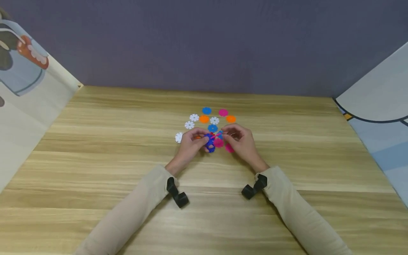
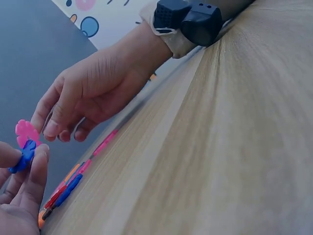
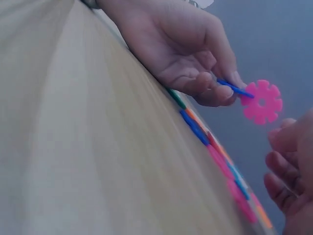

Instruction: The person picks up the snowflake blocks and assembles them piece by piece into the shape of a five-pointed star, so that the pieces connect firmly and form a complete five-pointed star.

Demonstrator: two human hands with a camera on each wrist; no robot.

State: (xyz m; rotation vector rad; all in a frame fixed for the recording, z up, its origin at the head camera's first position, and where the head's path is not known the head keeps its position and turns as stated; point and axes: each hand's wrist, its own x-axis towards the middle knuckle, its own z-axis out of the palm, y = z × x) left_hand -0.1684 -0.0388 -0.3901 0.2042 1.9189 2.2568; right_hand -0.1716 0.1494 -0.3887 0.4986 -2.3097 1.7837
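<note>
My left hand [image 1: 190,142] pinches a dark blue snowflake disc [image 3: 234,88] between thumb and fingers. A pink snowflake disc [image 3: 264,113] with a notched rim and a small centre hole is slotted into the blue one, edge to edge and crosswise. Both are held up above the table, as the left wrist view also shows with the pink disc [image 2: 25,131] over the blue disc [image 2: 24,157]. My right hand [image 1: 241,141] is close at the pink disc's free side, fingers loosely bent, with a small gap to the disc in the right wrist view.
Loose discs lie flat on the wooden table [image 1: 127,124] around and beyond my hands: several white discs [image 1: 194,117], orange discs [image 1: 231,119], blue discs [image 1: 206,111] and pink discs [image 1: 223,112]. A dark blue disc [image 1: 210,149] lies just below my left fingers. A dark panel [image 1: 204,46] rises behind the table.
</note>
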